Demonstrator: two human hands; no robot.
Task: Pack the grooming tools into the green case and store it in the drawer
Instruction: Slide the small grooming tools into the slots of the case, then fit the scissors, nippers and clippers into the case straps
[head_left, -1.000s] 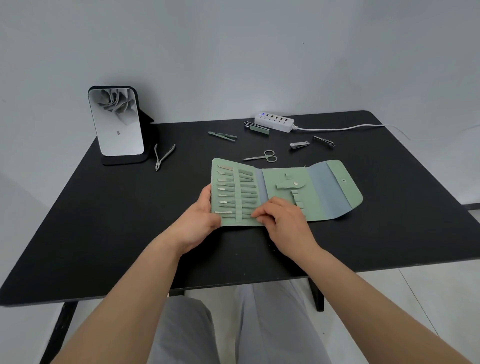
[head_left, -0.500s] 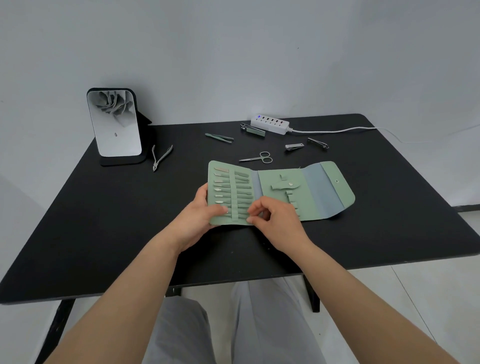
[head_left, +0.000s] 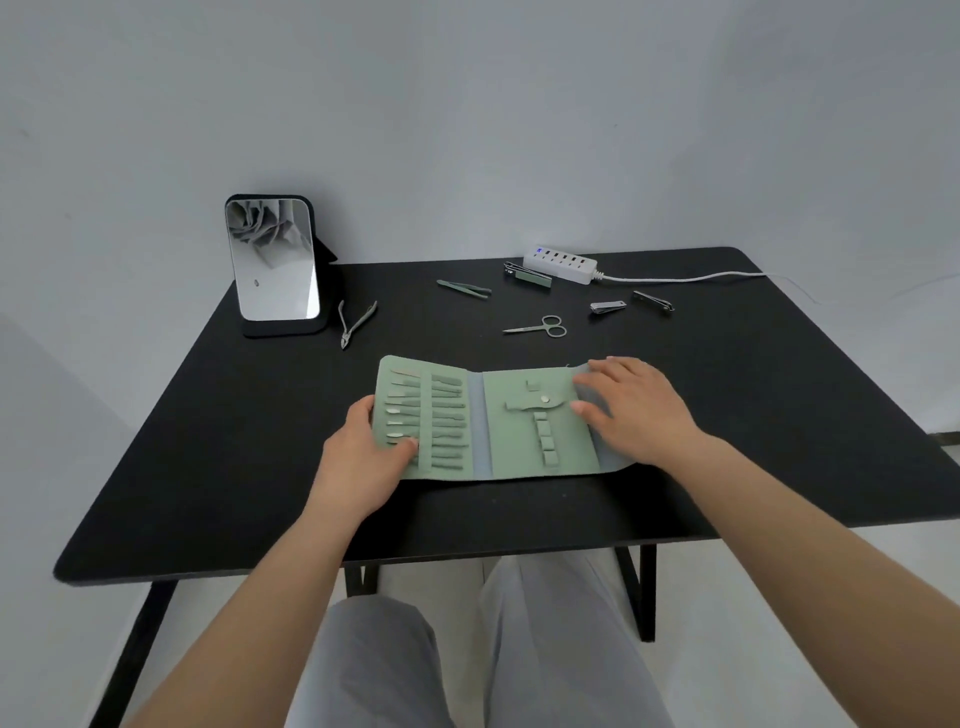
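Note:
The green case (head_left: 519, 441) lies unfolded on the black table (head_left: 208, 441), with several small tools slotted in its left panel. My left hand (head_left: 363, 452) holds the case's left edge, thumb pressing on the panel. My right hand (head_left: 634, 410) lies flat with straight fingers on the case's right flap, covering it. Loose tools lie beyond the case: scissors (head_left: 540, 327), tweezers (head_left: 464, 288), cuticle nippers (head_left: 354, 323), a small nail clipper (head_left: 608, 307), a second clipper (head_left: 653, 301) and a green-handled clipper (head_left: 527, 276).
A standing mirror (head_left: 272, 260) is at the back left. A white power strip (head_left: 560, 264) with its cable (head_left: 685, 279) runs along the back edge. My knees show below the table's front edge. No drawer is visible.
My right hand left the lower middle of the case and moved right onto the flap, flattening. The left hand kept its hold on the left edge. The camera view shifted.

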